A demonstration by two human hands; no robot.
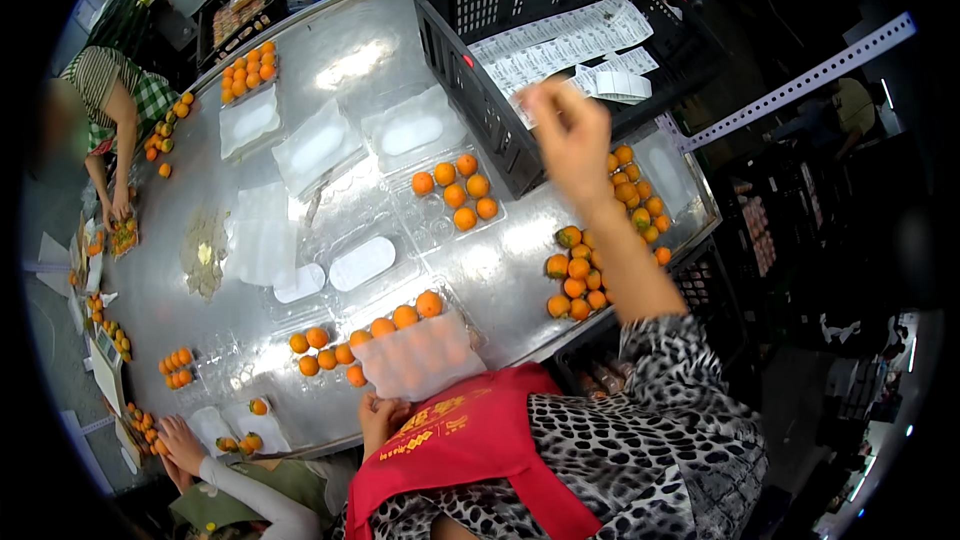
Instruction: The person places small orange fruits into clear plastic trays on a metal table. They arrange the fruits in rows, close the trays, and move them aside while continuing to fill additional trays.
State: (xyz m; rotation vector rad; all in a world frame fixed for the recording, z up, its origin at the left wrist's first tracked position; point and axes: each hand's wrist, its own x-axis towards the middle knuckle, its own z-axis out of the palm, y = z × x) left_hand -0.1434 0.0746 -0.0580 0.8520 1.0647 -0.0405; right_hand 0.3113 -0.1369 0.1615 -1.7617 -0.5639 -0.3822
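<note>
My left hand (381, 418) is curled at the near corner of a clear plastic tray of small orange persimmons. A white foam sheet (420, 356) covers most of that tray, leaving a row of persimmons (405, 315) exposed along its far side. Whether my fingers pinch the sheet or the tray is hidden. Blurred by motion, my right hand (570, 139) hovers over the near rim of a black plastic crate (480, 101), its fingers bent. Strips of printed labels (562, 37) and a small stack of white labels (624, 85) lie inside. Nothing is clearly visible between the right fingers.
Loose persimmons (577, 289) lie beside my right forearm. A partly filled clear tray (409, 217) stands mid-table, with foam sheets (319, 146) beyond. A co-worker's hands (180, 444) are at the left near edge; another co-worker's hands (116, 206) handle fruit across the metal table (352, 37). A perforated post (795, 82) juts out rightward.
</note>
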